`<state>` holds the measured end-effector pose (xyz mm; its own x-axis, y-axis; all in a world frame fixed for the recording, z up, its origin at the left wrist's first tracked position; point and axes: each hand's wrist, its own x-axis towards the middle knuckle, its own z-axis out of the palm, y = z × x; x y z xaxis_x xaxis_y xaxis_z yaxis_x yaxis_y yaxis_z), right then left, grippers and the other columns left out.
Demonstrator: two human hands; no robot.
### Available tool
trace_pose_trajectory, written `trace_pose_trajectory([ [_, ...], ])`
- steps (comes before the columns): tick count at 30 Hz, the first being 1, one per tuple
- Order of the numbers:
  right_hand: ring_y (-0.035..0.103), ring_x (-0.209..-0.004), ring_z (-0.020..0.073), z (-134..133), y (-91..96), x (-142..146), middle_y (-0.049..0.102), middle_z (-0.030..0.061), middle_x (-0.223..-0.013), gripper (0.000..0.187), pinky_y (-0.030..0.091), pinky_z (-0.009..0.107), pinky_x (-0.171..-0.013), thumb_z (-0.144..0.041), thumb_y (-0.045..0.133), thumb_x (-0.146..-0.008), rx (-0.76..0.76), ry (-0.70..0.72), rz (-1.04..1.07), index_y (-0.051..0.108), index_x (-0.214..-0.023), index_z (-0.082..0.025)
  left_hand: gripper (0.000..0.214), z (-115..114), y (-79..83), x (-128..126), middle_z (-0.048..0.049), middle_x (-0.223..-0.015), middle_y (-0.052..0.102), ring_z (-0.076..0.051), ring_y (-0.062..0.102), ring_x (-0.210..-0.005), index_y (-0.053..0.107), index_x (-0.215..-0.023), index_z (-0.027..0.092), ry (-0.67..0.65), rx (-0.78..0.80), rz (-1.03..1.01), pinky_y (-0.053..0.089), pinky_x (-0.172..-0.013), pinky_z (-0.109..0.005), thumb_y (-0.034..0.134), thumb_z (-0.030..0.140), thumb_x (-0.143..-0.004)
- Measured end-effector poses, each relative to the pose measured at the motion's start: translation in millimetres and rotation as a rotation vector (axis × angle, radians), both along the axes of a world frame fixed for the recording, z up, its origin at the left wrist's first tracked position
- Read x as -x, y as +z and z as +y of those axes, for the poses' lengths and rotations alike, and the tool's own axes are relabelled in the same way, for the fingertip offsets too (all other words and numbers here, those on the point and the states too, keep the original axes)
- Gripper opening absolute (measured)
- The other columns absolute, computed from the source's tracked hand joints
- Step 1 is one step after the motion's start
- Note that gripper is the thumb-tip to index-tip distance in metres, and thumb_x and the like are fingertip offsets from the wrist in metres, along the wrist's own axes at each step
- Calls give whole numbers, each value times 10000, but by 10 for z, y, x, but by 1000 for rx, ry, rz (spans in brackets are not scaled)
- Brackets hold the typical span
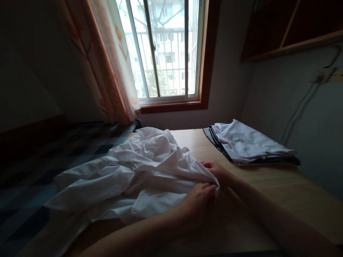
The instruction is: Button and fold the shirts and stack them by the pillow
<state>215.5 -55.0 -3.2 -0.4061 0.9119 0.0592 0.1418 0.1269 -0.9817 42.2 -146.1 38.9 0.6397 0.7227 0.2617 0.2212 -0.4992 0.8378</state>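
Observation:
A crumpled white shirt lies spread over the wooden table, one side trailing off toward the left. My left hand is closed on the shirt's near right corner, its fingers curled into the cloth. Just beyond it, my right hand grips the right edge of the same shirt, with its fingertips partly hidden behind the fabric. Between the two hands the edge is drawn into a slightly lifted fold.
Folded clothes, white over black striped, are stacked at the table's back right. The wooden tabletop runs along the right. At left is a dark checked bed cover. A curtain hangs beside the window.

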Motion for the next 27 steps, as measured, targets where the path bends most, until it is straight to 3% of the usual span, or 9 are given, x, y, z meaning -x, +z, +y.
trace_pose_trajectory([
  [4,523,-612,147,-16,28,-66,627,-6,-657,409,397,251,-562,-558,673,-750,-21,-180,-6,676,-745,-149,100,-8,222,111,-120,-996,717,-299,638,-962,737,-880,226,-58,-68,45,440,-985,-401,649,206,-837],
  [8,465,-576,131,-10,95,-206,557,-26,-623,390,385,254,-550,-568,626,-773,-58,-309,65,581,-722,-184,118,387,594,510,-106,-1025,730,-305,613,-1074,753,-891,233,279,-207,39,369,-1095,-443,671,305,-845],
  [12,499,-646,164,15,136,-313,566,-7,-679,347,428,283,-610,-539,478,-869,-162,-607,-4,533,-734,-224,295,952,812,1110,-134,-1195,693,-307,580,-1174,712,-1094,169,638,-516,602,381,-1086,-480,493,289,-937],
  [16,561,-778,215,87,190,-497,631,48,-778,301,478,339,-739,-453,414,-885,-242,-846,-61,561,-736,-236,480,1294,778,1597,-188,-1418,553,-372,477,-1320,589,-1347,137,891,-525,1010,367,-1091,-495,496,378,-943],
  [21,609,-994,248,117,409,-1073,692,85,-947,215,444,389,-973,-361,479,-842,-272,-1034,-130,632,-778,-223,701,1378,701,1826,-212,-1507,455,-425,415,-1369,474,-1457,131,853,-264,1149,341,-1085,-549,449,589,-927],
  [24,615,-1070,261,92,504,-1360,700,114,-1063,258,439,404,-1003,-365,490,-850,-216,-1181,-121,679,-891,-194,755,1327,652,1808,-204,-1481,490,-388,449,-1355,485,-1437,124,688,-190,1111,364,-1080,-468,441,651,-899],
  [27,638,-1058,287,84,502,-1396,712,126,-1067,306,483,420,-961,-416,503,-852,-144,-1141,-147,696,-915,-187,628,1232,566,1737,-192,-1306,632,-350,578,-1211,619,-1253,117,523,-181,1065,440,-983,-391,472,608,-890],
])
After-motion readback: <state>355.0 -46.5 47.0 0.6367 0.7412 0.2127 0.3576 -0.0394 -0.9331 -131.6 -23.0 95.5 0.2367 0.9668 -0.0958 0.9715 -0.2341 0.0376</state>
